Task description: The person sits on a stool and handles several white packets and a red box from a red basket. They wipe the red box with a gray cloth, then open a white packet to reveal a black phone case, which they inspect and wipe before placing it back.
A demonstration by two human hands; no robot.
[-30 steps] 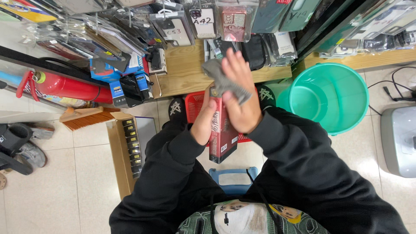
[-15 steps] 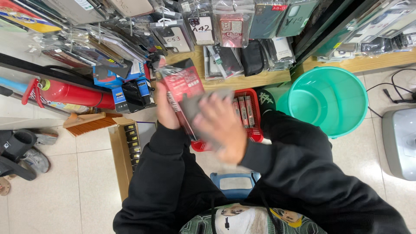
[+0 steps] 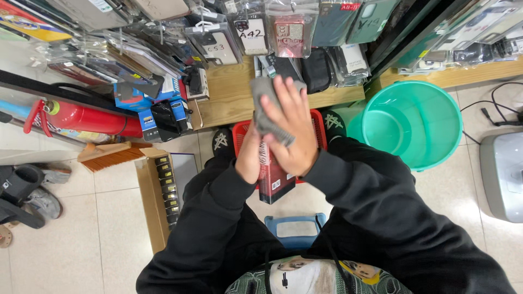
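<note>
I sit on a low blue stool (image 3: 295, 228) over a red plastic basket (image 3: 238, 132) on the floor. My left hand (image 3: 249, 155) holds a flat red and black package (image 3: 275, 179) upright by its edge. My right hand (image 3: 290, 128) presses a grey cloth (image 3: 261, 106) flat against the package's upper face, fingers spread. Both black sleeves frame the package.
A green plastic bucket (image 3: 414, 122) stands right of the basket. A cardboard box (image 3: 155, 193) with several small dark items lies on the left. A red fire extinguisher (image 3: 87, 118), a brush, shoes, a wooden shelf (image 3: 229, 98) and hanging phone cases surround me. A grey appliance (image 3: 501, 174) sits at the right edge.
The package was tilted up to the left with my right hand lower on it; now it stands upright again and my right hand with the cloth is up on its top.
</note>
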